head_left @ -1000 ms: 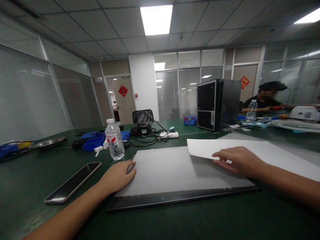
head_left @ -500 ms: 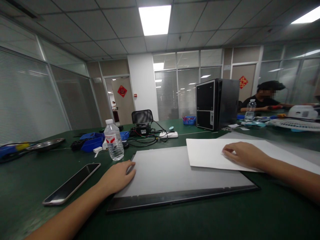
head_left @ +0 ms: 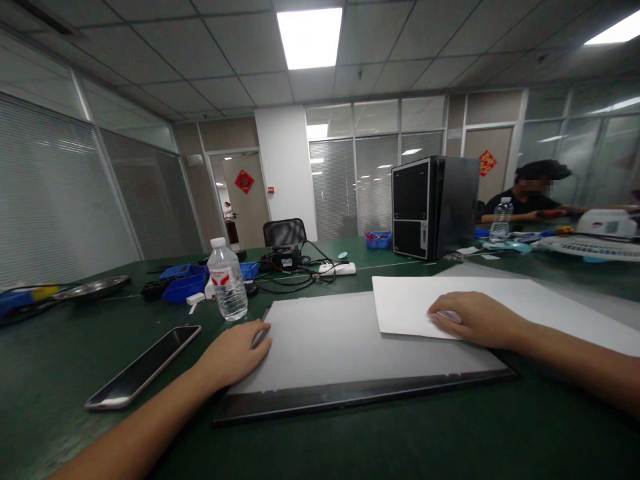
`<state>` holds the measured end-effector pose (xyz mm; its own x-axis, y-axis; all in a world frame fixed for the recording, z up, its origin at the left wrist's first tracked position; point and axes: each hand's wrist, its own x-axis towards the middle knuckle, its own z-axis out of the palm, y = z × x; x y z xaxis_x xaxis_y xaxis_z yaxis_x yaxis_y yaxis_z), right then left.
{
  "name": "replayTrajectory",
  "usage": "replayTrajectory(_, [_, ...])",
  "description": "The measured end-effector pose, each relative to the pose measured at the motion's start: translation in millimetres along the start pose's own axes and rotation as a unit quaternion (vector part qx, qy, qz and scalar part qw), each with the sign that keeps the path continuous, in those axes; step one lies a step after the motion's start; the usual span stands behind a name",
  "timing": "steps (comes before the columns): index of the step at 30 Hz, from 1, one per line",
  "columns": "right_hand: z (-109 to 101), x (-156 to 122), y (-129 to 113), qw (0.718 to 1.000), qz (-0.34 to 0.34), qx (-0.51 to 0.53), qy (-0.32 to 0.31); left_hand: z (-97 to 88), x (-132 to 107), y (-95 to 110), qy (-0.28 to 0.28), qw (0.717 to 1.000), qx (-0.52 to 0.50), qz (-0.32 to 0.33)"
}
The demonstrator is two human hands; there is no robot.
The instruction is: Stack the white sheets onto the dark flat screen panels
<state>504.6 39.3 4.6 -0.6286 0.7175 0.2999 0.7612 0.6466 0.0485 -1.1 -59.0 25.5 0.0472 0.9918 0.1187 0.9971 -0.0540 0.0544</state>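
Note:
A flat black-framed panel (head_left: pixel 320 353) with a pale grey face lies on the green table in front of me. My left hand (head_left: pixel 237 353) rests at its left edge, fingers stretched over the rim and slightly apart, holding nothing. Over the panel's right part lies a stiff white sheet (head_left: pixel 400 307), which runs on toward the right. My right hand (head_left: pixel 483 320) lies on this sheet near its front edge. Its fingers are bent, with a gap between thumb and fingers where a pale patch shows; the sheet's front edge is partly hidden by the hand.
A phone (head_left: pixel 145 367) lies left of my forearm. Behind the panel stand a water bottle (head_left: pixel 228 283), blue trays (head_left: pixel 186 287), cables (head_left: pixel 295 283), a white power strip (head_left: pixel 337 269) and a black computer tower (head_left: pixel 435 210). Another person (head_left: pixel 523 200) sits at the far right near a white fan (head_left: pixel 600 243).
My right hand has shifted left and toward me over the white sheet, with its thumb and fingers now further apart. My left hand has stayed at the panel's edge.

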Motion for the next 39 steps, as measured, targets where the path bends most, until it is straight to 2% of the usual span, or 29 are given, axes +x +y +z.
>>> replayTrajectory(10, [0, -4, 29, 0.995, 0.101, -0.011, 0.009, 0.0, 0, -1, 0.001, 1.000, -0.002, -0.007])
replayTrajectory(24, [3, -3, 18, 0.998, 0.063, -0.002, 0.011, 3.4, 0, -2, -0.006, 1.000, 0.006, 0.003])
replayTrajectory(39, [3, -3, 18, 0.998, 0.062, -0.005, -0.006, 4.3, -2, -3, -0.014, 1.000, 0.020, 0.015])
